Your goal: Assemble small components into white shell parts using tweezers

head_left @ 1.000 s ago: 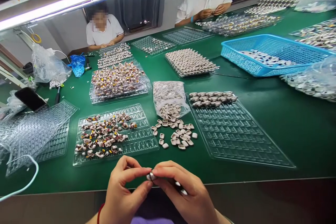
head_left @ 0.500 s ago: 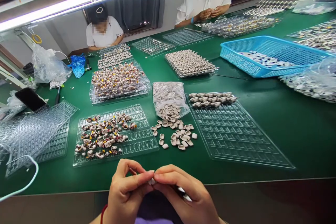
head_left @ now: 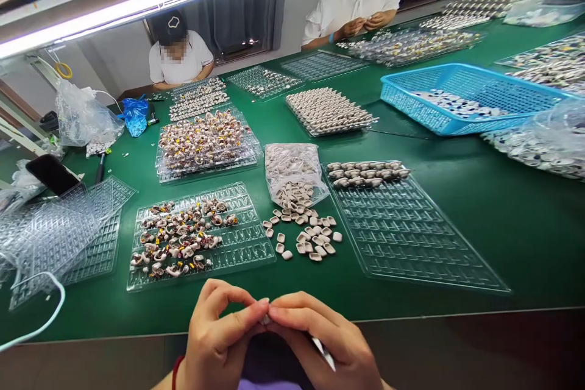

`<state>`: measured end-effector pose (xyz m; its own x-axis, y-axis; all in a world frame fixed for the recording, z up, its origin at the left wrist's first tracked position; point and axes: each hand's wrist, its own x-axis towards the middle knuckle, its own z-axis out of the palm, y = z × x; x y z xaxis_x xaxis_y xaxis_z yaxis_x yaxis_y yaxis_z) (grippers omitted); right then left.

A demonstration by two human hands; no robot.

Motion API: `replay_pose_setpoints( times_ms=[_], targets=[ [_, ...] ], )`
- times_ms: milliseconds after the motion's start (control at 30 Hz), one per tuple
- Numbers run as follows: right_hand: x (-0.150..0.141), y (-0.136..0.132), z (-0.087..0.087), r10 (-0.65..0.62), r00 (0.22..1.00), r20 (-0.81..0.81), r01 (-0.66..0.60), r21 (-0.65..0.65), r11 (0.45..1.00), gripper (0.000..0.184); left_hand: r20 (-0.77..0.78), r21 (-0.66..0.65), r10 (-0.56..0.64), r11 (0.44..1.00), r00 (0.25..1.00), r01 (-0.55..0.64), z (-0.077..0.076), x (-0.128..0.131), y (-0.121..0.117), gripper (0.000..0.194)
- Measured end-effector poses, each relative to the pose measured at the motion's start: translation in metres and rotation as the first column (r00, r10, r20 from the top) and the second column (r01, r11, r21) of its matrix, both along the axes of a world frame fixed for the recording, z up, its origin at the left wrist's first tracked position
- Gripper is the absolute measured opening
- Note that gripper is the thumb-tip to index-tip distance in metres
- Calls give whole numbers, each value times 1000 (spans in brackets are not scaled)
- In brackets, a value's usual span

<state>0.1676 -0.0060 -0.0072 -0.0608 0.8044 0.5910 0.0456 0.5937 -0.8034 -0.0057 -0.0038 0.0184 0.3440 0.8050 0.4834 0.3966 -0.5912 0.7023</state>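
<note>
Table point(head_left: 493, 213): green-topped, spanning the view. Clear tray, right point(head_left: 402, 237): compartmented; beige pieces in rows at its far end. Basket point(head_left: 409, 102): blue, perforated, farther back on the right, pale parts inside. Clear tray, left point(head_left: 242, 253): partly filled with mixed small assemblies. Right hand point(head_left: 329, 335): at the near table edge, back of hand upward, fingers angled inward to the left, index finger extended, thumb tucked beneath; narrow pinch at the fingertips. Left hand point(head_left: 219, 335): mirrored opposite, index finger stretched toward the right hand's, knuckles raised and arched; fingertips closed in a narrow pinch, meeting the other hand's. Bag point(head_left: 292, 161): transparent, between the two trays, holding beige shells. Slim pale item point(head_left: 324, 354): slanting out under the right hand's fingers; identity unclear. Red cord point(head_left: 177, 372): around the left wrist. Loose shells point(head_left: 316, 231): beige, scattered before the bag. Small piece point(head_left: 265, 319): between both sets of fingertips, mostly hidden.
</note>
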Motion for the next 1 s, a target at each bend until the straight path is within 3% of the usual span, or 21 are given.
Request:
replay_pose_setpoints(
  times_ms=[267, 500, 633, 800, 1000],
  targets=[
    [-2, 1, 2, 19, 999, -42, -22, -74, 997, 20, 160, -32, -16, 999, 987, 22, -1, 1, 2, 38],
    [-1, 0, 0, 36, 999, -32, -38, -40, 998, 25, 299, -166, 49, 986, 953, 1, 0, 1, 1, 25],
    [0, 0, 3, 64, 997, -37, -67, -62, 996, 25, 436, -320, 173, 947, 883, -28, -5, 5, -1, 20],
    [-3, -1, 5, 36, 996, -87, -45, -99, 994, 17, 520, -416, 252, 909, 816, -17, -11, 9, -2, 18],
    [-4, -2, -1, 37, 999, -1, -37, -21, 999, 28, 575, -603, 359, 793, 736, 85, -14, 9, -3, 16]
  ],
)
